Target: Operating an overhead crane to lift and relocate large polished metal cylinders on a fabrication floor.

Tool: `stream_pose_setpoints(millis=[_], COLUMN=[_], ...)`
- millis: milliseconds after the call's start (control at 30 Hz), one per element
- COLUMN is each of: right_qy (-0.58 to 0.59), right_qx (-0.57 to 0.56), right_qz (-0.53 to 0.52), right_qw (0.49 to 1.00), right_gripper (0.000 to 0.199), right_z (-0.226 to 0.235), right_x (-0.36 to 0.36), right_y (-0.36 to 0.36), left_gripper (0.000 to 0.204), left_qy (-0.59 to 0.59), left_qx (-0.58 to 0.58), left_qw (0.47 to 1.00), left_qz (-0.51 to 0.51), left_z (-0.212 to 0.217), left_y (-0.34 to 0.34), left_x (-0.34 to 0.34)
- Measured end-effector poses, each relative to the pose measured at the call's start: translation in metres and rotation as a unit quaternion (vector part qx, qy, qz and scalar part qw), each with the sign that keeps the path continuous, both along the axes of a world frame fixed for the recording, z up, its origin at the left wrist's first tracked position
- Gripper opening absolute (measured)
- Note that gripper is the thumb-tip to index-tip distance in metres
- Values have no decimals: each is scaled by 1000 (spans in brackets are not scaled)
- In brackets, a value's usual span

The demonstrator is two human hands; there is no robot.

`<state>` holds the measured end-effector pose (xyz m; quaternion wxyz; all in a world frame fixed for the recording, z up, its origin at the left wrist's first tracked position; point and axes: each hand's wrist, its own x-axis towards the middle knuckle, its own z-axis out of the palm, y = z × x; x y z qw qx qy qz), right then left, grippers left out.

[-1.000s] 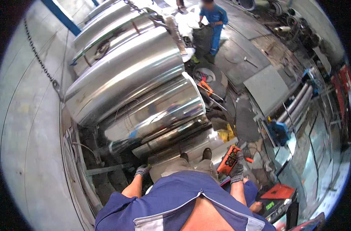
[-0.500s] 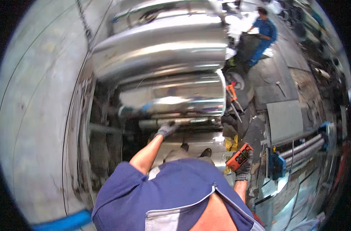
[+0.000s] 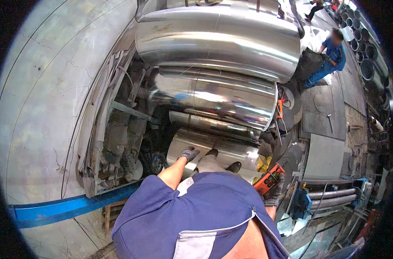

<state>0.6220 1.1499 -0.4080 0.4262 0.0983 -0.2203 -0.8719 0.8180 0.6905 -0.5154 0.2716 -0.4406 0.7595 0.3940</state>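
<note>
controller (image 3: 269, 179), one, orange, seemingly in one gloved right hand (image 3: 277, 190)

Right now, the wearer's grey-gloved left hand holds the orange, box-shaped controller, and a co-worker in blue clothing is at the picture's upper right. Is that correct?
Not quite: the head view shows the grey-gloved right hand holding the orange, box-shaped controller. The co-worker in blue clothing is at upper right.
</note>
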Motion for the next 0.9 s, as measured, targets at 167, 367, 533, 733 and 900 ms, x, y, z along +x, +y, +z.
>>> stream_pose_setpoints(millis=[167,367,533,733,900], right_qy=[66,68,55,-2,-23], right_qx=[590,642,628,635,628], right_qz=[10,-9,15,-33,-66], right_qw=[805,763,776,772,775], right_gripper=[55,50,44,43,44], right_z=[30,10,72,69,63], right_x=[0,1,-2,9,23], right_y=[7,14,-25,-25,-23], left_gripper=[84,74,65,76,73], left_qy=[11,28,215,132,98], left_qx=[-1,-62,-10,-18,-57], left_qw=[1000,996,975,985,963], left_qz=[5,-60,-61,-114,-242], left_z=[5,32,8,3,3], left_y=[3,6,-47,-55,-46], left_x=[4,-50,-79,-169,-198])
